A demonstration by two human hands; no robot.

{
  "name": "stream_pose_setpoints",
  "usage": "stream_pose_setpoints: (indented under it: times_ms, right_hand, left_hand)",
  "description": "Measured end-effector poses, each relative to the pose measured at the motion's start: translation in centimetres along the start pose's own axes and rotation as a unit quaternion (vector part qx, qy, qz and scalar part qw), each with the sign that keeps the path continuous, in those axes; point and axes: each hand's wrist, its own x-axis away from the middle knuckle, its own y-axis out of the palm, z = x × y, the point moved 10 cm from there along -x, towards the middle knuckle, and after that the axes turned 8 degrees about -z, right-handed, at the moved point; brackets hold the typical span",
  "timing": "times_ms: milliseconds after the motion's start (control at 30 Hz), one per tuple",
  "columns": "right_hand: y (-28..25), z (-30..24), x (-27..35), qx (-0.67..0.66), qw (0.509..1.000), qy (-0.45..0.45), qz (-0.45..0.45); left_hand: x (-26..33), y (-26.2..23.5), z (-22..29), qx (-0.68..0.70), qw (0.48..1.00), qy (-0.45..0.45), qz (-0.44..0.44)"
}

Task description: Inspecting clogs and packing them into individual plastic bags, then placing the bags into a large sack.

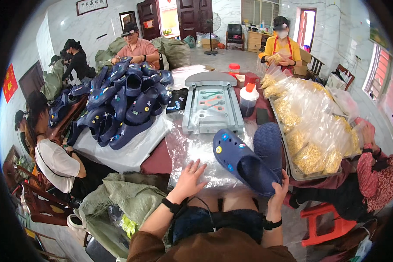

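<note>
My right hand (278, 192) grips a navy clog (240, 157) by its heel end; small colourful charms dot its upper. Right behind it stands a second navy clog (267, 146), its textured underside showing; whether my fingers hold that one too, I cannot tell. My left hand (187, 181) is spread, palm down, over clear plastic bags (183, 148) at the table's near edge. Beyond the bags sits a grey plastic frame (213, 107) with a pale panel bearing green and orange strips.
To the left a big pile of navy clogs (122, 100) covers white sheeting. On the right a tray (294, 174) holds bags of yellow pieces (312, 153). A red-capped bottle (249, 99) stands behind. A woven sack (118, 201), a red stool (327, 225) and several people surround the table.
</note>
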Motion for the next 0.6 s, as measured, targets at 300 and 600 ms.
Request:
stream_pose_setpoints:
  times_ms: [300, 600]
  right_hand:
    - [0.3, -5.3, 0.4, -0.099, 0.993, -0.055, -0.016]
    - [3.9, -3.3, -1.0, -0.022, 0.997, -0.057, -0.038]
  left_hand:
    - [-6.2, 1.1, 1.1, 0.072, 0.995, -0.032, -0.063]
    - [-7.8, 1.9, 0.1, 0.058, 0.99, -0.032, -0.128]
